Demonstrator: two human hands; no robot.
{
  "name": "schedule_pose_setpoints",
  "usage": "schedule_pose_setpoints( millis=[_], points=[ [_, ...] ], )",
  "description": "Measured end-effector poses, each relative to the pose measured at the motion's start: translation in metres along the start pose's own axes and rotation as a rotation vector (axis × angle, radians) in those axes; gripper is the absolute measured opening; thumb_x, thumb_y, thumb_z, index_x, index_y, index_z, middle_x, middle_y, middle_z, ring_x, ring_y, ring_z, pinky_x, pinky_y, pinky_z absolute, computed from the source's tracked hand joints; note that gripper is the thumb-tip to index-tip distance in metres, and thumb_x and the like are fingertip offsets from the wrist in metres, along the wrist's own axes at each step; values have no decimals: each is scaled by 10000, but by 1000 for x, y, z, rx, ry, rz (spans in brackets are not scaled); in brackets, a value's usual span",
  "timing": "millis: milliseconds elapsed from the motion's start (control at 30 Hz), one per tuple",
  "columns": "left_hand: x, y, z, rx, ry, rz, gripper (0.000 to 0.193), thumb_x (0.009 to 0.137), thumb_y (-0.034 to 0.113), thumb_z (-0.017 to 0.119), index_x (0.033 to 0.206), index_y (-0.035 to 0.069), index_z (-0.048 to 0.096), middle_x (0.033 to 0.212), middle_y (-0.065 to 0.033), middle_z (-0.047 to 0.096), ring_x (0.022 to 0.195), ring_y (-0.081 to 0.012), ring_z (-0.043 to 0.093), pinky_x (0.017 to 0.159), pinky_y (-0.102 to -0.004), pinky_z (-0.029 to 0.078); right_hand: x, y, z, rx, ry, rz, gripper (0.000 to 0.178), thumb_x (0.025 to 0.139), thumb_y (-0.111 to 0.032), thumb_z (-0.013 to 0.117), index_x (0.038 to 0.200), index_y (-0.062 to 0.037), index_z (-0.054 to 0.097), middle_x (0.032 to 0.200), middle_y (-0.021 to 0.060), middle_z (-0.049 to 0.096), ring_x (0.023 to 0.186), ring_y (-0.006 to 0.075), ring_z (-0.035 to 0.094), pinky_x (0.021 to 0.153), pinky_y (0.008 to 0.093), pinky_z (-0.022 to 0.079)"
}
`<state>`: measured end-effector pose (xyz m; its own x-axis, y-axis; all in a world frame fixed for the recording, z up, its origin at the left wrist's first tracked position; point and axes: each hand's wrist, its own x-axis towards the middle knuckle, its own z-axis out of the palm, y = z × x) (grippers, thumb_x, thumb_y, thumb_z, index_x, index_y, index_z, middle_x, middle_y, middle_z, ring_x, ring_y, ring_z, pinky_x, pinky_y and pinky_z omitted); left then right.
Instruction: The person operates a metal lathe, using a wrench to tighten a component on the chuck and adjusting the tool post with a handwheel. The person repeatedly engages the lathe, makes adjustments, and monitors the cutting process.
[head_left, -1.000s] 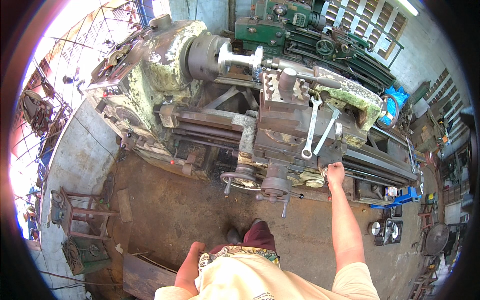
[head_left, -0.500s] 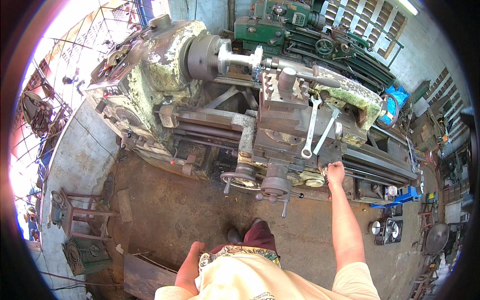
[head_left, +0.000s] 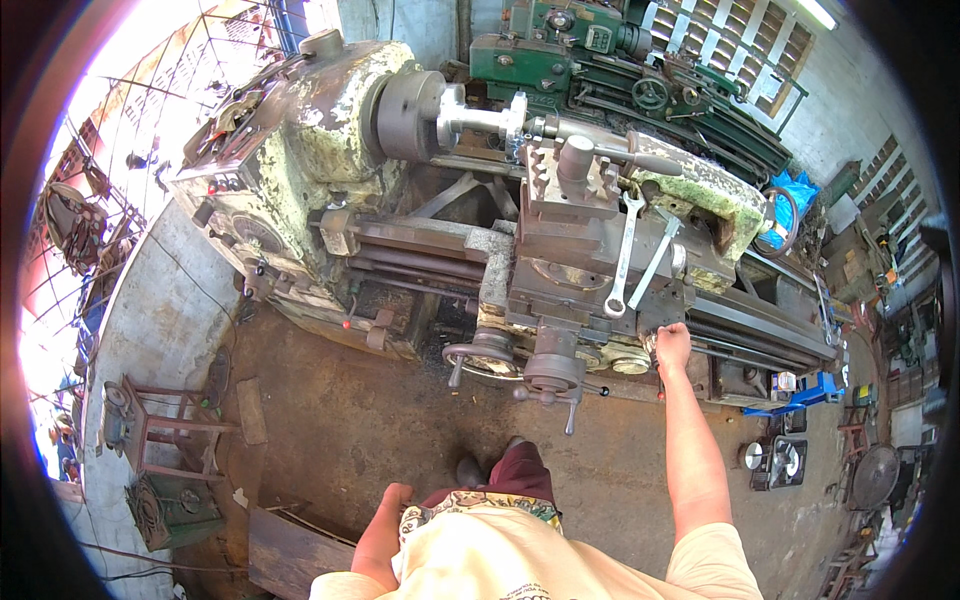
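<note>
A large worn lathe (head_left: 330, 150) with peeling pale green paint stands in front of me. My right hand (head_left: 673, 345) is closed in a fist at the right front corner of the lathe carriage (head_left: 560, 290); whatever it grips is hidden by the fingers. Just above it, a combination wrench (head_left: 625, 255) and a T-shaped metal bar (head_left: 655, 262) lie side by side on the carriage. The tool post (head_left: 575, 160) sits behind them. A metal workpiece (head_left: 480, 118) extends from the chuck (head_left: 410, 115). My left hand (head_left: 398, 494) hangs low beside my hip, its fingers mostly out of sight.
Handwheels (head_left: 480, 358) and a cross-slide crank (head_left: 555, 378) jut toward me from the carriage. A green lathe (head_left: 520, 70) stands behind. At left are a brown metal stool frame (head_left: 180, 425) and a green box (head_left: 175, 510); a fan (head_left: 874, 478) is at right.
The view has shifted very slightly. My right hand keeps its place at the carriage, and nothing else has visibly moved.
</note>
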<state>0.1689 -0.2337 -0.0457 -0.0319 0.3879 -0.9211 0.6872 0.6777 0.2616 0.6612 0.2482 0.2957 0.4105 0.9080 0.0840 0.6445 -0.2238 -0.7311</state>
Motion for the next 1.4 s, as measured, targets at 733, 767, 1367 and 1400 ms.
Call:
schedule_pose_setpoints(
  millis=[733, 767, 1367, 1400],
  points=[
    [-23, 25, 9, 126, 150, 17, 338, 925, 271, 483, 1098, 62, 685, 1086, -152, 691, 945, -286, 698, 775, -393, 551, -3, -1, 0, -43, 42, -46, 156, 816, -171, 661, 816, -29, 597, 839, 195, 667, 850, 380, 648, 769, 440, 486],
    [-24, 29, 7, 50, 155, 28, 340, 919, 286, 497, 1066, 50, 693, 1068, -156, 696, 928, -289, 701, 776, -392, 551, -4, -3, -1, -54, 43, -44, 156, 818, -172, 660, 817, -30, 597, 844, 198, 669, 857, 388, 648, 768, 445, 487],
    [-152, 286, -155, -836, 1246, 224, 406, 868, 173, 662, 1216, 6, 538, 809, -131, 663, 769, -259, 642, 740, -387, 491, -21, -14, -15, 102, -10, -114, 129, 849, -106, 660, 906, -47, 561, 706, 142, 645, 645, 279, 641, 647, 390, 487],
    [-157, 303, -163, -826, 1231, 249, 408, 875, 180, 657, 1224, 7, 533, 789, -121, 658, 752, -245, 640, 734, -377, 490, -22, -12, -15, 111, -22, -97, 126, 849, -106, 659, 904, -46, 562, 702, 138, 644, 640, 268, 639, 641, 386, 486]
  ],
)
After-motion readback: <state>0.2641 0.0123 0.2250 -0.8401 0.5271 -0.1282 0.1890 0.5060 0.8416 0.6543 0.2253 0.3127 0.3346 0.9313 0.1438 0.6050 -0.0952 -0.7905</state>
